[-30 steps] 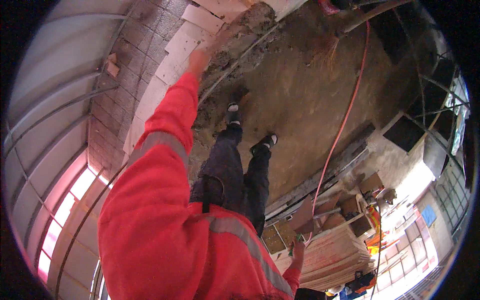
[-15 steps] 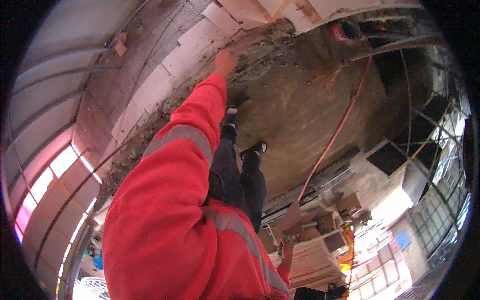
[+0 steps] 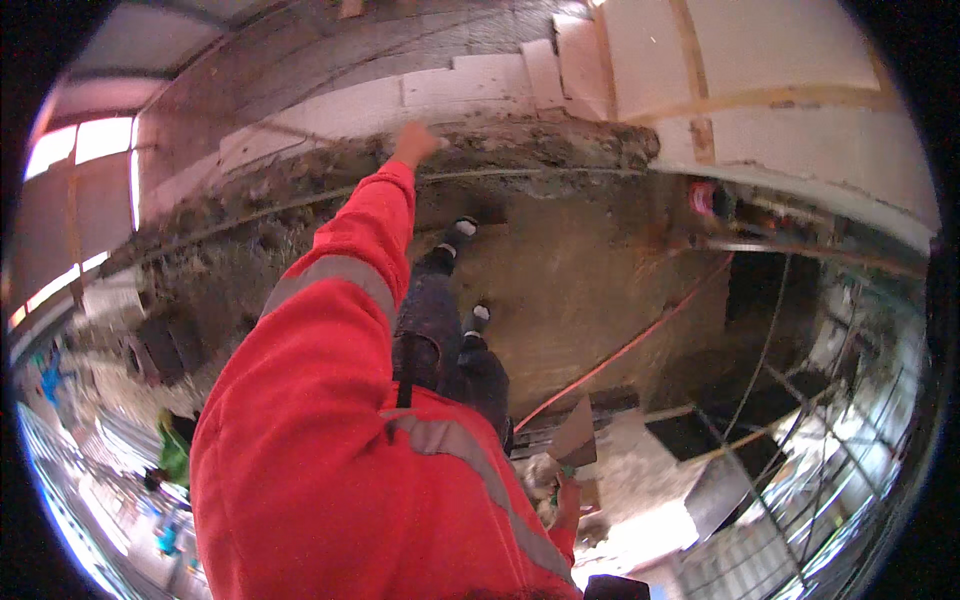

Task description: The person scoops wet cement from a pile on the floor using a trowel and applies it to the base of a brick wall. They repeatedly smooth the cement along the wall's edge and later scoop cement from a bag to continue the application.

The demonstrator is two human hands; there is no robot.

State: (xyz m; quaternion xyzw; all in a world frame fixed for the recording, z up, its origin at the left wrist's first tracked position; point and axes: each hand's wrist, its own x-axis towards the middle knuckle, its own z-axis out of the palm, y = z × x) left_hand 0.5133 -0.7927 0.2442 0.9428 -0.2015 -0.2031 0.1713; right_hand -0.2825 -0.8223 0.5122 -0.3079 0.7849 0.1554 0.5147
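My left hand (image 3: 415,146), in a red sleeve, reaches out over the rough mortar top (image 3: 550,145) of a wall. Its fingers look curled; what they may hold is too small and blurred to make out. Low on the right, my right hand (image 3: 567,500) is wrapped round the green handle of a trowel (image 3: 575,436). The trowel's flat pointed blade stands tilted upward, away from the mortar. My feet (image 3: 460,233) are on a brown floor or platform (image 3: 580,270) beside the wall.
Pale panels (image 3: 470,80) line the wall's far side. A red hose or rope (image 3: 630,350) crosses the brown surface to my right. Metal bars (image 3: 740,480) and dark openings (image 3: 770,290) lie further right. A person in green (image 3: 174,450) shows at the lower left.
The whole view has swung round, so the wall now runs more crosswise. My left hand remains over the mortar, and the trowel stays in my right hand.
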